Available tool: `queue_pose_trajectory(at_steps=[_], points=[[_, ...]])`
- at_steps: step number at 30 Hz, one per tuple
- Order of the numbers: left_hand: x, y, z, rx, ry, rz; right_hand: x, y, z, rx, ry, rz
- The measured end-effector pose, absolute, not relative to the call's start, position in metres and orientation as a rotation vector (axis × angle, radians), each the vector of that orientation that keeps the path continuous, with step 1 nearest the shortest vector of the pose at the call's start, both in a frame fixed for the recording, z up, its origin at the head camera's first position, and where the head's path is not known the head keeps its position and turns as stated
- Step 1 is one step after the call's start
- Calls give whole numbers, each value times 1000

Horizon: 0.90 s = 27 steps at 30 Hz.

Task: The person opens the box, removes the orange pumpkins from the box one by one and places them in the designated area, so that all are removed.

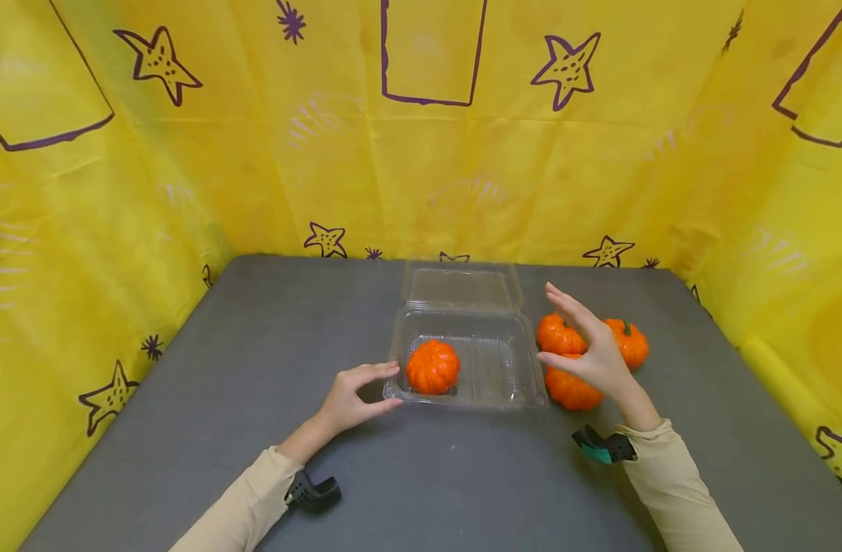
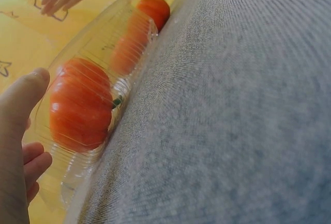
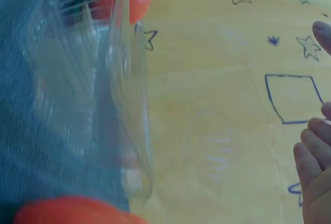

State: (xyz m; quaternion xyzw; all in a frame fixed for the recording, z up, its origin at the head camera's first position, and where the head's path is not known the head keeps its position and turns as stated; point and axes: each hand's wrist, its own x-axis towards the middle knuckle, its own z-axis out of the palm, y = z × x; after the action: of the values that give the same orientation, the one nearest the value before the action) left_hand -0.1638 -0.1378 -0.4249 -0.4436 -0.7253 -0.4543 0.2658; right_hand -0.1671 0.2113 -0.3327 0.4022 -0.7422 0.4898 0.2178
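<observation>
A clear plastic clamshell container (image 1: 497, 368) lies on the table with its lid (image 1: 462, 287) folded back. In its left half sits one small orange pumpkin (image 1: 432, 367), stem turned down in the left wrist view. My left hand (image 1: 355, 395) is at the container's left edge, thumb and fingers spread apart, with the fingertips right at the rim. Over on the right, my right hand (image 1: 596, 356) is raised above several orange pumpkins (image 1: 574, 387), thumb and fingers wide apart with nothing between them. It partly hides those pumpkins in the head view.
The grey tabletop (image 1: 290, 322) reaches back to a yellow cloth (image 1: 421, 169) with drawn starfish, which hangs behind and along both sides. The loose pumpkins stand close beside the container's right wall. A black wrist mount (image 1: 314, 491) sits on each sleeve.
</observation>
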Motion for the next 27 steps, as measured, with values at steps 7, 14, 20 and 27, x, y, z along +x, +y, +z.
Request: queue_pose_trajectory(at_steps=[7,14,20,27], points=[[-164,-139,-424,-1179,-1981,-1216,-174,190,-329,1122,-2173,1314],[-164,-137,-425,-1202,-1962,-1231,-180,171,-333,1185,-2246,1268],[-163,-137,-421,-1201,-1965,-1205,-182,153,-336,1250,-2233,1254],[-164,-138,-422,-1199,-1961,-1195,-181,136,-341,1356,-2215,1278]])
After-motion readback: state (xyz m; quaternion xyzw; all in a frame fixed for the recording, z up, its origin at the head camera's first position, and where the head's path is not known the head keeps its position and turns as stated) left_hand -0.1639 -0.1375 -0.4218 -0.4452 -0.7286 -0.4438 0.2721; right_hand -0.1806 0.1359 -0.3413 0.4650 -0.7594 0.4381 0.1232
